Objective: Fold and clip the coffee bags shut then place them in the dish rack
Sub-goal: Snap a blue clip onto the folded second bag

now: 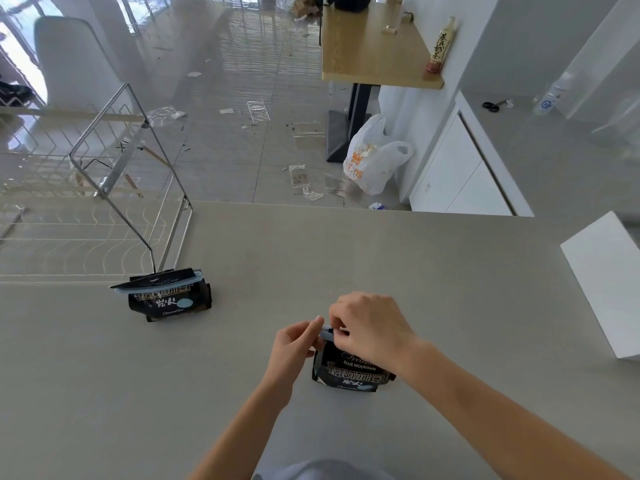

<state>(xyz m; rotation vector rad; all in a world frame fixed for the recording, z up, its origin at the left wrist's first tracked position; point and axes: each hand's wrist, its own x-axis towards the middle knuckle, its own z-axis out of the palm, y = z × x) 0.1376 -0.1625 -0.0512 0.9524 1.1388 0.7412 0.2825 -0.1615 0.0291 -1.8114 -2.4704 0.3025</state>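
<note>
A black coffee bag (349, 374) stands upright on the grey counter (346, 258) in front of me. A pale blue clip (326, 332) sits on its folded top. My left hand (294, 344) pinches the clip's left end. My right hand (367, 325) covers the rest of the clip and the bag's top from above. A second black coffee bag (169, 301) stands to the left, with a blue clip (156, 285) closed across its folded top. It sits beside the wire dish rack (104, 188) at the counter's left.
A white box (609, 282) stands at the counter's right edge. Beyond the counter's far edge is a littered tile floor with a white plastic bag (372, 157) and a wooden table (374, 50). A side counter at right holds scissors (491, 106).
</note>
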